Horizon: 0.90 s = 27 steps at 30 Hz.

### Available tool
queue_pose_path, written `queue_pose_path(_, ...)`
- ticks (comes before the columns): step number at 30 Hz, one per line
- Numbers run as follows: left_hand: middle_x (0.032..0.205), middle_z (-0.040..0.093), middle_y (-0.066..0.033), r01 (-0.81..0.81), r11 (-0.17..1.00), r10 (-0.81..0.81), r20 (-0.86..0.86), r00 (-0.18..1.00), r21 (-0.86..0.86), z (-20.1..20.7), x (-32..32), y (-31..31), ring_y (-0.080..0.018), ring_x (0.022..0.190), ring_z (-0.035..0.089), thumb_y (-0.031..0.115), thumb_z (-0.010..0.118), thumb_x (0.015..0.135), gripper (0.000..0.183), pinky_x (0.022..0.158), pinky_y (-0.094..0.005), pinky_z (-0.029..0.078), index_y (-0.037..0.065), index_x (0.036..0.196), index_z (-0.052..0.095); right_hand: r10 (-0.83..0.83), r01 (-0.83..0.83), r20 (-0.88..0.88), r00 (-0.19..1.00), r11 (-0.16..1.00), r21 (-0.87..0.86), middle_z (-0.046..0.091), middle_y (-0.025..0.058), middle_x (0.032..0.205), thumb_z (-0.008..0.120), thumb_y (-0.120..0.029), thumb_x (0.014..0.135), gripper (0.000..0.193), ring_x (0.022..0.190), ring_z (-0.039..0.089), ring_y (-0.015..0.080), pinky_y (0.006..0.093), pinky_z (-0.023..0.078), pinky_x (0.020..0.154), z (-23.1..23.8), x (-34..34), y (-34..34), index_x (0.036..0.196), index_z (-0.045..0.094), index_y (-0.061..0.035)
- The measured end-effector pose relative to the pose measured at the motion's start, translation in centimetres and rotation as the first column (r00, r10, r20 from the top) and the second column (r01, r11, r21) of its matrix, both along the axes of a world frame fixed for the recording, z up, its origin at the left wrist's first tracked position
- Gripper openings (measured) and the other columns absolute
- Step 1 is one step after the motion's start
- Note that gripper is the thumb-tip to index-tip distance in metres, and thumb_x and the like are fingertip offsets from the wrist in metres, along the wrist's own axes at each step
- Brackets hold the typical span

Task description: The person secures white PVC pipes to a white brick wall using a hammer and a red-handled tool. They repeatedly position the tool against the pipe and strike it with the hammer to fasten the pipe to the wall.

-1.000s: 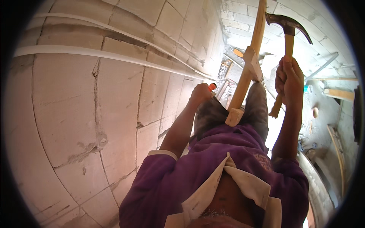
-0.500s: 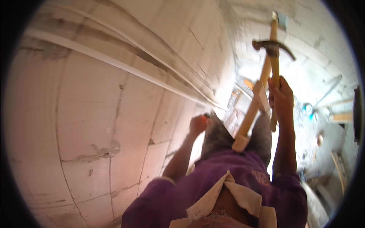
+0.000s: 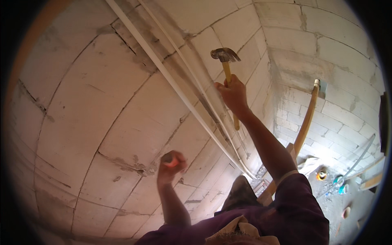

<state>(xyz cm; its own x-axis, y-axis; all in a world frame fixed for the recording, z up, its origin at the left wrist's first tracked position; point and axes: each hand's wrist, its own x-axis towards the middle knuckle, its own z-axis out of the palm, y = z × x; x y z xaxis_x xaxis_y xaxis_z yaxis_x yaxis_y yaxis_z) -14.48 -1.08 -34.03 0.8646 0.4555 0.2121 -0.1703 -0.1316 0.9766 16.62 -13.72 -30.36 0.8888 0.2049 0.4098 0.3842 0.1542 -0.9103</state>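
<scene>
My right hand (image 3: 234,96) is wrapped round the yellow handle of a claw hammer (image 3: 224,55). The hammer stands head up in front of the block wall (image 3: 134,94), its dark metal head above my fist and the handle end below it. My left hand (image 3: 171,164) is closed and slightly blurred, lower and to the left by the same wall. A small orange-red thing (image 3: 170,161) shows in its fingers; its kind I cannot make out. Two thin white pipes (image 3: 163,71) run slantwise along the wall between my hands.
A long wooden pole (image 3: 307,120) rises at the right, partly behind my right arm. Past it are a second block wall (image 3: 335,53), a recessed box (image 3: 322,87) and a long grey bar (image 3: 359,157). An orange item (image 3: 321,175) and a teal item (image 3: 343,188) lie on the littered floor.
My right hand has moved left with the hammer, from beside the pole to the wall. My left hand has moved left and lower, away from my leg. The view has shifted.
</scene>
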Motion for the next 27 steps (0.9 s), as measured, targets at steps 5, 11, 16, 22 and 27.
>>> queue_pose_path(5,0.076,0.065,-0.0125,-0.067,0.994,0.049,0.193,0.980,0.087,3.9,-11.4,3.3,-0.0205,0.061,0.064,-0.008,0.075,0.071,0.024,0.053,-0.0322,0.050,-0.002,0.092,0.064,0.047,-0.058,0.076,0.996,0.987,0.151,0.067,0.0160,0.075,0.078,-0.026,0.086,0.033,0.066,0.066,0.0289,0.0398,0.052,0.063,5.5,0.0,5.5,0.091,0.062,0.0024)
queue_pose_path(11,0.073,0.066,-0.0162,0.178,0.984,-0.168,0.358,0.918,0.007,2.4,-14.7,6.9,-0.0241,0.059,0.064,-0.002,0.083,0.069,0.031,0.050,-0.0332,0.049,-0.008,0.094,0.066,-0.006,-0.026,0.170,0.985,0.982,0.185,0.070,0.0201,0.086,0.075,-0.022,0.086,0.028,0.076,0.069,0.0348,0.0434,0.054,0.072,6.9,1.6,9.6,0.096,0.069,0.0033)
queue_pose_path(16,0.068,0.064,-0.0177,0.281,0.946,-0.322,0.396,0.860,0.161,1.6,-14.7,8.0,-0.0200,0.050,0.058,0.010,0.086,0.079,0.035,0.045,-0.0319,0.043,-0.007,0.101,0.065,-0.163,0.105,0.281,0.946,0.971,0.213,0.069,0.0234,0.088,0.068,-0.015,0.087,0.016,0.082,0.068,0.0422,0.0477,0.054,0.075,5.9,3.8,11.6,0.091,0.072,0.0000)
queue_pose_path(22,0.069,0.064,-0.0181,0.304,0.943,-0.334,0.368,0.868,0.139,2.2,-14.9,7.5,-0.0195,0.050,0.057,0.009,0.083,0.082,0.032,0.046,-0.0325,0.043,-0.008,0.103,0.065,-0.310,0.252,0.388,0.868,0.948,0.194,0.068,0.0238,0.090,0.065,-0.016,0.088,0.017,0.083,0.067,0.0435,0.0504,0.054,0.077,6.3,6.1,11.5,0.091,0.072,-0.0002)
queue_pose_path(27,0.072,0.065,-0.0186,0.326,0.937,-0.348,0.356,0.867,0.123,2.4,-14.8,7.4,-0.0193,0.052,0.057,0.009,0.082,0.083,0.033,0.048,-0.0322,0.044,-0.007,0.106,0.064,-0.235,0.223,0.250,0.939,0.972,0.074,0.068,0.0238,0.091,0.066,-0.019,0.089,0.020,0.084,0.067,0.0434,0.0502,0.054,0.078,7.0,6.4,11.3,0.093,0.072,0.0001)
